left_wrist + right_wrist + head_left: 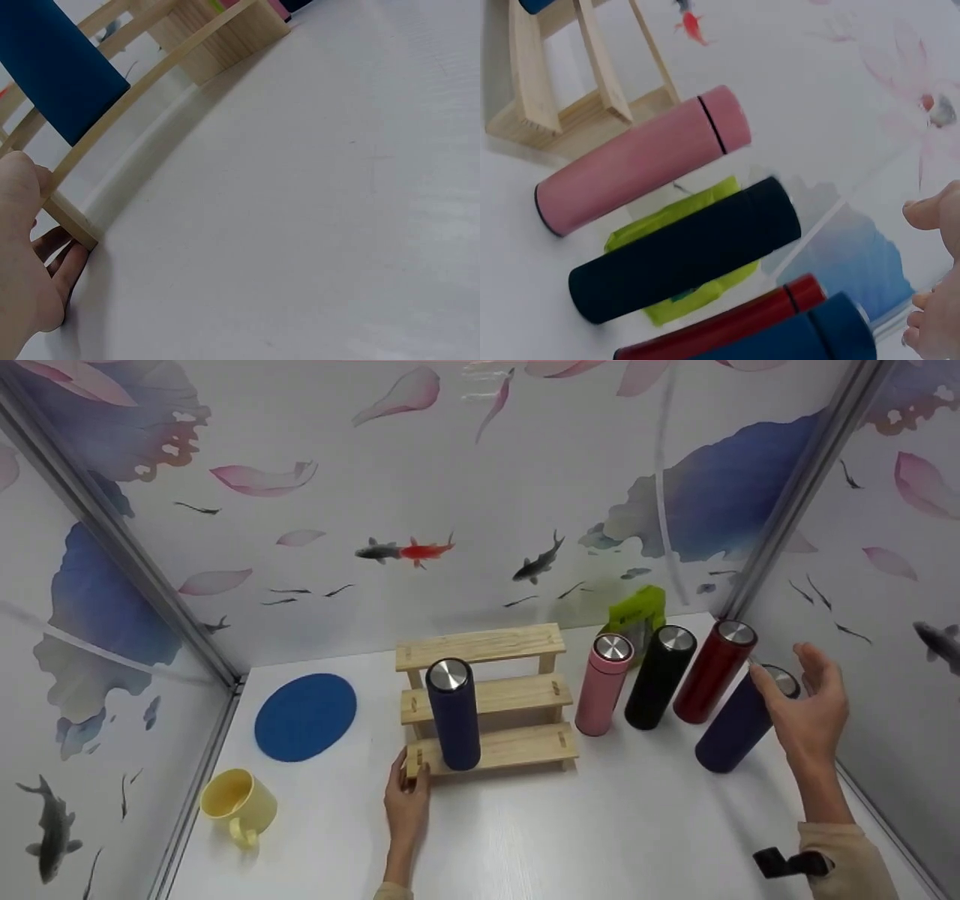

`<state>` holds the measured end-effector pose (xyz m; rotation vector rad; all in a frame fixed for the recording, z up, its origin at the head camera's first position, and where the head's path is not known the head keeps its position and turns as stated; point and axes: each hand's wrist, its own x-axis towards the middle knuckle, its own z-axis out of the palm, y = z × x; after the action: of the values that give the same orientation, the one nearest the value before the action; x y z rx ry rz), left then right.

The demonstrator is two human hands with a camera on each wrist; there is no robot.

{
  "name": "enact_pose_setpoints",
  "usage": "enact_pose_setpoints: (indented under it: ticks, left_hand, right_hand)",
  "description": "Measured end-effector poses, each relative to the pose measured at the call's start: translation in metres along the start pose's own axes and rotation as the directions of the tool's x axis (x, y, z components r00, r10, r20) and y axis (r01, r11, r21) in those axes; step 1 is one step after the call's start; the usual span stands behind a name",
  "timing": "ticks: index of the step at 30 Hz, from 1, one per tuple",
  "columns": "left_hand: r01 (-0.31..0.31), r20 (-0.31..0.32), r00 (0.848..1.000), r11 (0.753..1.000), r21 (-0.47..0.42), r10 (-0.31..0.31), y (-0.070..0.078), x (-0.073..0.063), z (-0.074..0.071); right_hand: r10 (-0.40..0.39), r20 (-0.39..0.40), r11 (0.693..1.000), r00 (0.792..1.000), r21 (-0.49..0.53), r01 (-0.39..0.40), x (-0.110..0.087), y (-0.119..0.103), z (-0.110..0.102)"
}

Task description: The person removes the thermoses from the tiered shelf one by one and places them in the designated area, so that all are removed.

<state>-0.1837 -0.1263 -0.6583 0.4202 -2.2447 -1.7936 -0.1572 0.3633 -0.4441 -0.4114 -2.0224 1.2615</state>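
The left hand (408, 804) grips the front left corner of a three-step wooden rack (517, 744), its thumb on top and fingers round the leg. On the lowest step, near that hand, stands a dark blue thermos (454, 720) with a silver-topped lid. At the right, the right hand (814, 709) is raised beside a second blue thermos (735, 726), thumb and fingers spread. In the right wrist view that hand is apart from the blue thermos (802, 337). Left of it stand a red thermos (712, 679), a black thermos (658, 679) and a pink thermos (600, 690).
A green pouch (637, 611) stands behind the pink and black thermoses. On the left lie a round blue mat (306, 718) and, closer, a yellow mug (251, 804). Printed panels (480, 495) wall the white table (525, 840) at the back and both sides.
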Motion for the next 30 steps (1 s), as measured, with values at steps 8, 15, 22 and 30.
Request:
enact_pose_setpoints:
  ticks: [8, 15, 22, 30]
  left_hand:
    - [-0.003, 0.006, 1.000, 1.000, -0.008, 0.003, 0.002, 0.001, -0.001]
    - [0.008, 0.012, 1.000, 1.000, -0.002, -0.008, 0.000, 0.000, 0.000]
    - [0.008, 0.003, 1.000, 1.000, -0.020, -0.007, 0.000, -0.002, 0.001]
    - [0.012, 0.020, 1.000, 1.000, -0.014, -0.012, 0.001, -0.002, 0.000]
  right_hand:
    - [-0.033, 0.059, 0.998, 0.998, 0.053, 0.030, -0.007, -0.034, 0.017]
    - [-0.091, 0.145, 0.987, 0.985, 0.145, 0.070, -0.016, -0.069, 0.040]
    - [-0.216, 0.217, 0.960, 0.952, 0.226, 0.166, -0.027, -0.103, 0.070]
    - [-0.278, 0.301, 0.938, 0.912, 0.291, 0.190, -0.043, -0.132, 0.101]
